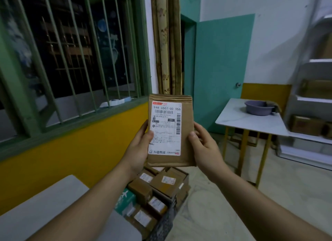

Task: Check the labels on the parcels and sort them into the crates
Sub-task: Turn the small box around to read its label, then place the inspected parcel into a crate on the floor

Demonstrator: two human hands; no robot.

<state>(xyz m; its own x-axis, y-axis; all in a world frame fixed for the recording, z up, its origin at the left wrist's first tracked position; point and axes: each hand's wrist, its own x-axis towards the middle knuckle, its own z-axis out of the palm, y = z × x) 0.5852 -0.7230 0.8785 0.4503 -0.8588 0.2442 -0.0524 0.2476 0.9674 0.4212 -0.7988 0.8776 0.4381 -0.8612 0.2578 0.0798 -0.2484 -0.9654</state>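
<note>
I hold a flat brown cardboard parcel upright in front of me at the centre of the head view. Its white shipping label faces me, with barcodes and the number 948 C507-00 056. My left hand grips the parcel's left edge, thumb on the label. My right hand grips the right edge, thumb on the front. Below the parcel, on the floor, a dark crate holds several brown labelled parcels.
A grey tabletop lies at the lower left. A white table with yellow legs carries a purple basin at the right. White shelving with boxes stands at the far right. A barred window and yellow wall are on the left.
</note>
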